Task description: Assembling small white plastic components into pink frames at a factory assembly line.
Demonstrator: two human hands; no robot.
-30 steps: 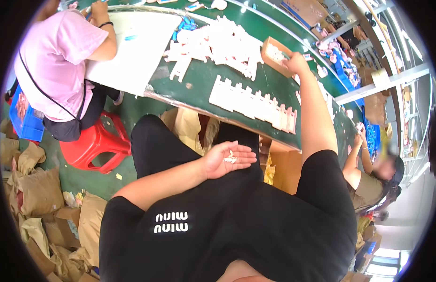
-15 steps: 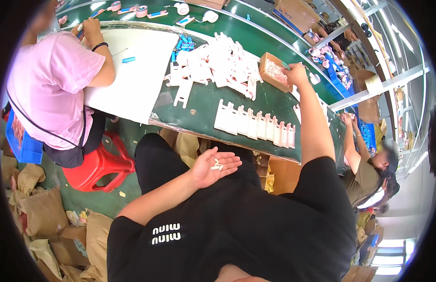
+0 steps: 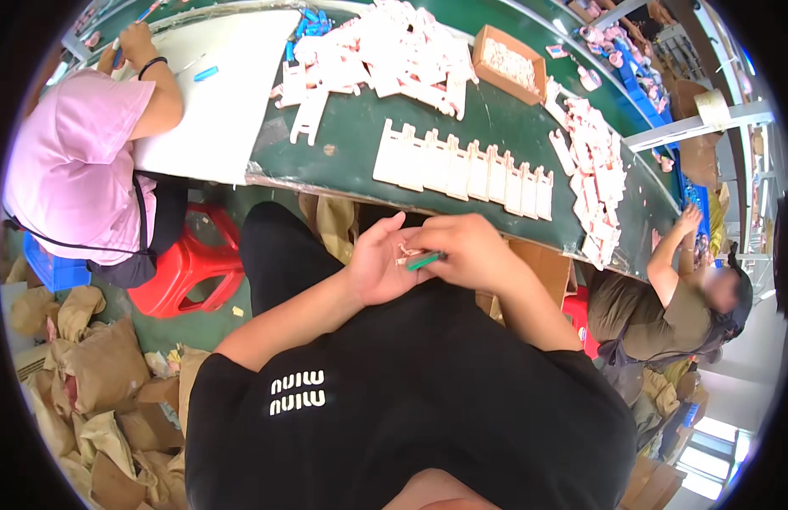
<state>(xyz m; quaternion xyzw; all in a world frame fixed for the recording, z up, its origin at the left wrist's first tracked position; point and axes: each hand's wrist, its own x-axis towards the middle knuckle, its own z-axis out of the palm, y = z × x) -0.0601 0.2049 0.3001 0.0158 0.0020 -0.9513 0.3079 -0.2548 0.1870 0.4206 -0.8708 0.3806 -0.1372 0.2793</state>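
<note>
My left hand (image 3: 378, 265) lies palm up above my lap, slightly cupped, with a few small pale plastic pieces (image 3: 405, 252) in it; its fingers are partly hidden. Over it, my right hand (image 3: 472, 248) is closed on a small green-handled tool (image 3: 424, 260) whose tip I cannot make out. The tool's green end points toward the left palm. In front of my hands, flat white-and-pink plastic plates (image 3: 462, 170) lie overlapped in a row near the green table's (image 3: 343, 170) front edge. A cardboard box (image 3: 538, 87) of small pale pieces stands behind the row.
A big heap of white-pink plastic parts (image 3: 385, 51) lies at the back, another pile (image 3: 593, 170) at right. A person in pink (image 3: 79, 161) works at left by a white sheet (image 3: 215, 110); another person (image 3: 666, 314) sits at right. Sacks (image 3: 105, 365) fill the floor at left.
My right hand has come back from the cardboard box to my left palm, carrying the green-handled tool. The view has shifted, showing more of the pile at right.
</note>
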